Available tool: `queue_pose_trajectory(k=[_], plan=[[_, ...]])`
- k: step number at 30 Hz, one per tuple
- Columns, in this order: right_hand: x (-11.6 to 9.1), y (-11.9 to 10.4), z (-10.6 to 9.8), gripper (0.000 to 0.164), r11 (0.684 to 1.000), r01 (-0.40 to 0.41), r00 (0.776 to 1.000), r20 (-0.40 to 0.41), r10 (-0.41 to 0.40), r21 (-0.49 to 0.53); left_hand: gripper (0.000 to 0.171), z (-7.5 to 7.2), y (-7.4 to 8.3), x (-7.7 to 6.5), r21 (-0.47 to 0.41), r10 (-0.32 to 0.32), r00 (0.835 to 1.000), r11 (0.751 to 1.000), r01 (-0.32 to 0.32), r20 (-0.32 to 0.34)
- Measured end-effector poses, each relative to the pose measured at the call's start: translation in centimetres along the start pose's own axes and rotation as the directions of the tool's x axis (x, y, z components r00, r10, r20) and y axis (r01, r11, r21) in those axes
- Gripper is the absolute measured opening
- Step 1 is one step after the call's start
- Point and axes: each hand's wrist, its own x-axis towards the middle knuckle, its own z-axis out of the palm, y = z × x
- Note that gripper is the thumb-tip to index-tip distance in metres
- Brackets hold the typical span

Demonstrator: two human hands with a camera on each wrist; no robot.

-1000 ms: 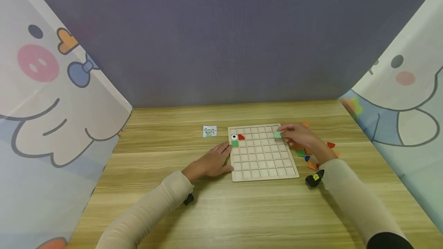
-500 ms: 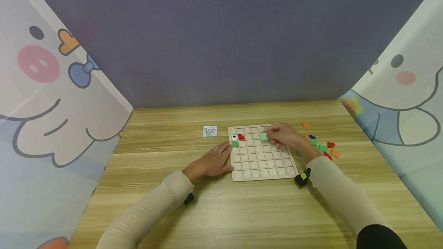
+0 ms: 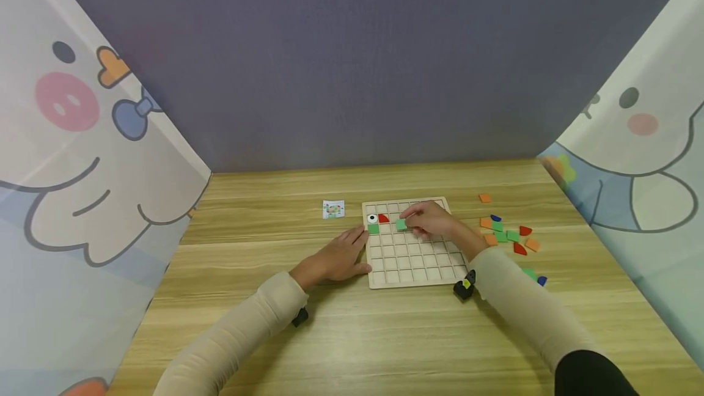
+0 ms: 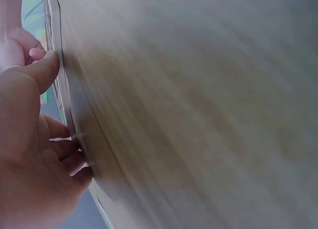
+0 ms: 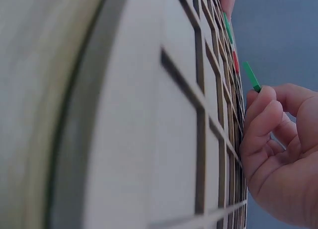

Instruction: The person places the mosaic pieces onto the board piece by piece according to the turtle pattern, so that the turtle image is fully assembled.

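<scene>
Three tiles (image 3: pixel 373 229) in board (image 3: pixel 418 275), green tile (image 3: pixel 401 225) pinched above

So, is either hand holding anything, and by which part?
The right hand pinches a green tile by one edge; the left hand only touches the grid board.

We see a person's 2 arms in long pale sleeves, the left arm (image 3: pixel 231 335) extending from the lower left and the right arm (image 3: pixel 533 304) from the lower right, both slanting inward and forward. We find the left hand (image 3: pixel 337 257) resting palm down, its fingers extended and close together, its thumb set apart. Farther forward, we see the right hand (image 3: pixel 431 220) pinching between thumb and fingertip, its other fingers curled toward the palm.
</scene>
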Motion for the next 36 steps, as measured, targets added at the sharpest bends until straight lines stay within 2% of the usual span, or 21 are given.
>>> queue_pose_trajectory(k=[4,13,20,36], plan=[[0.3,-0.2,0.6,0.029,1.0,-0.01,1.0,-0.011,0.011,0.005,0.087,0.2,-0.1,0.2,0.0,0.0,1.0,1.0,0.0,-0.003],[0.7,-1.3,2.1,0.029,0.997,0.02,1.0,-0.002,-0.02,-0.072,0.087,0.4,-0.3,0.4,0.006,-0.001,1.0,1.0,0.001,0.0],[1.3,-1.5,2.9,0.026,0.992,0.001,1.0,-0.022,-0.004,-0.124,0.087,0.5,-0.5,0.5,0.007,0.007,1.0,1.0,-0.006,-0.003],[1.6,-2.0,3.5,0.022,0.994,-0.044,0.998,-0.042,0.04,-0.098,0.087,0.1,-0.4,0.3,-0.013,0.002,1.0,1.0,-0.002,-0.004]])
